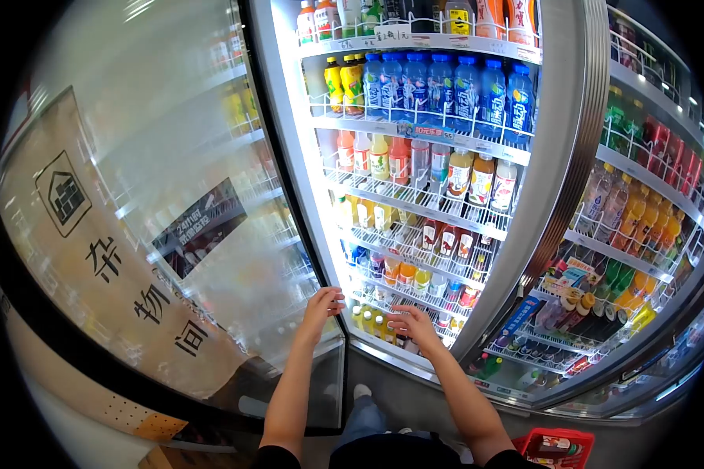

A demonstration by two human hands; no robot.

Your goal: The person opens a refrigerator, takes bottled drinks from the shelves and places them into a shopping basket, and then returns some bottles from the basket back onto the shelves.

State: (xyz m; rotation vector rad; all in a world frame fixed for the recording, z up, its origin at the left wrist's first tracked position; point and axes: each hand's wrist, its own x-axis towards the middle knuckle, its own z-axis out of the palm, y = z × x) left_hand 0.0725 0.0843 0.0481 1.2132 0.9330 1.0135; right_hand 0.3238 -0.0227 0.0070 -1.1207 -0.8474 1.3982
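Observation:
My left hand [325, 306] is raised in front of the open drinks fridge [432, 207], near the inner edge of its glass door [289, 207]. Its fingers are loosely bent, with nothing visible in them. Just right of it, my right hand [416, 327] hovers before the lowest shelves, fingers apart and holding nothing. Behind the hands stand small yellow bottles [373, 323] on the bottom shelf. Higher up are blue-capped blue bottles [440, 84], two yellow bottles [352, 82] and a row of mixed drinks [460, 176].
The swung-open door fills the left side and carries a dark sticker [199, 228]. Another stocked fridge [641, 258] stands at the right. A red basket [589, 444] with packaged goods is at the lower right, above the grey floor [399, 399].

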